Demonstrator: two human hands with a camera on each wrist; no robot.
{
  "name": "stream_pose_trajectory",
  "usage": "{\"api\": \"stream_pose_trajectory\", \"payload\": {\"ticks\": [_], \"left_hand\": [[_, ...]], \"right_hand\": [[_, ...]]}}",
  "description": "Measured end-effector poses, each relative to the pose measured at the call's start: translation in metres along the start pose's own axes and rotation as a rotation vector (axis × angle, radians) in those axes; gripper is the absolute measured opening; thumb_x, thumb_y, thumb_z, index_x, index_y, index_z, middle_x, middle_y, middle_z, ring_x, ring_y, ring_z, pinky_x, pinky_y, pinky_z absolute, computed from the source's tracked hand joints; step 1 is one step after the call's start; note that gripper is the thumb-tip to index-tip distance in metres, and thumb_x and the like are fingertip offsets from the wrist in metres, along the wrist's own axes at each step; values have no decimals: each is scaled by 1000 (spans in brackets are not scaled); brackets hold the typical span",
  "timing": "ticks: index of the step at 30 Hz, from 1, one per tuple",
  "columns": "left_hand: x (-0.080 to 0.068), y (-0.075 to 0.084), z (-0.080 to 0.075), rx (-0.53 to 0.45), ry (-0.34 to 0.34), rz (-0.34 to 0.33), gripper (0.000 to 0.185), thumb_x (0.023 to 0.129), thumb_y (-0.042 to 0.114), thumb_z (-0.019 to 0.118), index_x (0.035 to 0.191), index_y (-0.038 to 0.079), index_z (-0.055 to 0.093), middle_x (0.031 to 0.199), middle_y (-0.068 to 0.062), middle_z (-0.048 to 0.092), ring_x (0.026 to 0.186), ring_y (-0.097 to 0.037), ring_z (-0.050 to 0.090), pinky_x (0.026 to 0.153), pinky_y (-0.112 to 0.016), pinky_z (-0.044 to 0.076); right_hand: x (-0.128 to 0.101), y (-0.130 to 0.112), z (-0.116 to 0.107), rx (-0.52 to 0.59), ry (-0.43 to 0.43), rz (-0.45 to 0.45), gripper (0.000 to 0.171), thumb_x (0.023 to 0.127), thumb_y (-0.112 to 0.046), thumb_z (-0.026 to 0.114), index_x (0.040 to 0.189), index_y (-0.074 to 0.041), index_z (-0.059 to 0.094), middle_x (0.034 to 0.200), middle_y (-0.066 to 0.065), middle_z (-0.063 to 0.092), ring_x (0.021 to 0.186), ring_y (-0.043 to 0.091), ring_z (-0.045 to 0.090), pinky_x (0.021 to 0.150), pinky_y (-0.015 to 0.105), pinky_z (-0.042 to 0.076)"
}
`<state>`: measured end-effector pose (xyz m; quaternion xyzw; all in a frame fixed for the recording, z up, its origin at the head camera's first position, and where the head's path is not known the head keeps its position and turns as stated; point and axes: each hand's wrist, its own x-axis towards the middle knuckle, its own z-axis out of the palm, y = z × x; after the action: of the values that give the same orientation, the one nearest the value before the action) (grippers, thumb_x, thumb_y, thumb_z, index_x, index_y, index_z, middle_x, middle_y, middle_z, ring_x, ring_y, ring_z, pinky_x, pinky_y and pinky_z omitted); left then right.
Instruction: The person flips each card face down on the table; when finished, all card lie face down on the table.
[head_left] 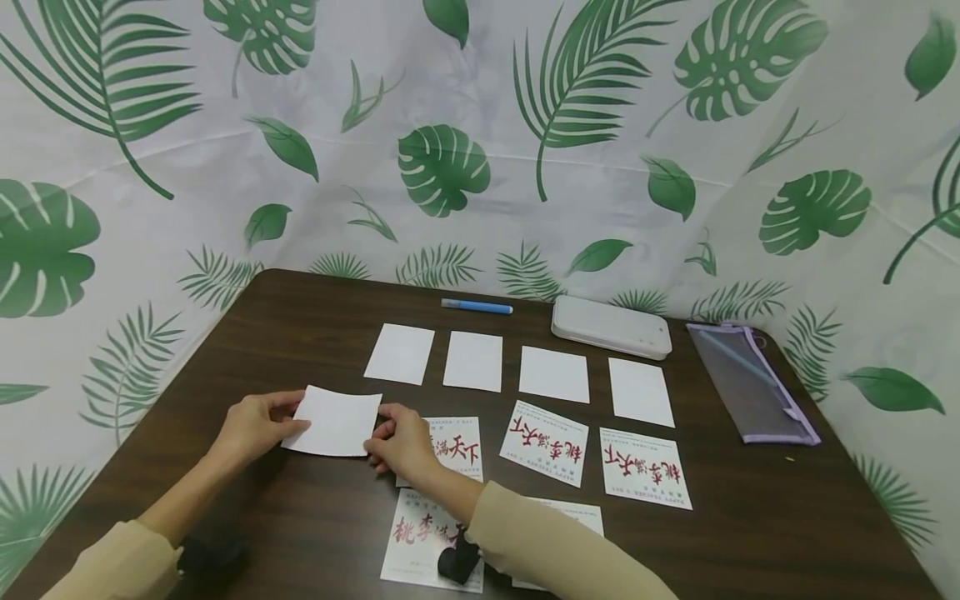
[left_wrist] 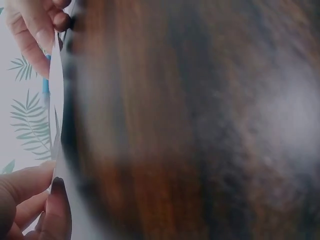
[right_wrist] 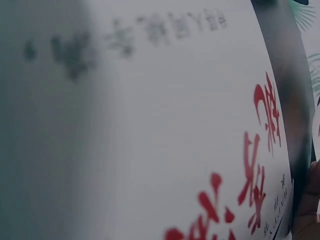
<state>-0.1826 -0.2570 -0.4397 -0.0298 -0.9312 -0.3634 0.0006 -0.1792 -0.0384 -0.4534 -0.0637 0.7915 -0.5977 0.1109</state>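
Hands met over the dark brown wooden table (head_left: pixel 315 533), both on one blank white rectangular card (head_left: pixel 333 421) that was lifted slightly off the surface near the front left. The left hand (head_left: pixel 251 429) pinched the card's left edge between thumb and fingers, and the right hand (head_left: pixel 401 442) pinched its right edge the same way, so each grip was closed lightly on paper rather than clenched. From the left wrist view the card (left_wrist: pixel 56 100) showed edge-on, with fingertips (left_wrist: pixel 42 37) curled against it.

Handling it well would probably mean keeping the pinch light and near the edges, so the sheet does not crease, and keeping it level with the row beyond.

Four more blank white cards (head_left: pixel 472 361) lay in a row further back. Nearer the person lay white cards printed with red characters (head_left: pixel 547 452), one of them partly under the right forearm. A blue pen (head_left: pixel 477 307), a flat white plastic case (head_left: pixel 611 327) and a translucent purple-trimmed zip pouch (head_left: pixel 750 383) lay along the far and right sides.
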Motion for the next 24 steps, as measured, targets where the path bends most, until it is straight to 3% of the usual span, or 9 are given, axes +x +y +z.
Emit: {"api": "stream_pose_trajectory", "payload": {"ticks": [4, 18, 24], "left_hand": [[0, -3, 1, 29, -21, -1, 49, 76, 14, 77, 115, -10, 60, 90, -21, 69, 74, -22, 63, 57, -26, 45], [1, -4, 1, 94, -26, 20, 47, 75, 11, 77, 113, -12, 61, 86, -18, 68, 74, -23, 62, 59, -29, 46], [2, -1, 0, 120, -45, 8, 46, 76, 12, 76, 114, -9, 62, 88, -17, 67, 76, -24, 61, 62, -32, 45]], "right_hand": [[-1, 0, 0, -95, -25, -16, 50, 76, 8, 70, 123, 9, 54, 70, 6, 67, 44, 7, 57, 39, 22, 48], [-1, 1, 2, -118, -4, -7, 42, 76, 5, 71, 115, 3, 55, 65, 4, 66, 40, 5, 52, 37, 22, 45], [-1, -2, 2, -202, -16, 4, 42, 76, 2, 73, 112, -1, 50, 64, -1, 63, 37, 4, 49, 35, 21, 44]]}}
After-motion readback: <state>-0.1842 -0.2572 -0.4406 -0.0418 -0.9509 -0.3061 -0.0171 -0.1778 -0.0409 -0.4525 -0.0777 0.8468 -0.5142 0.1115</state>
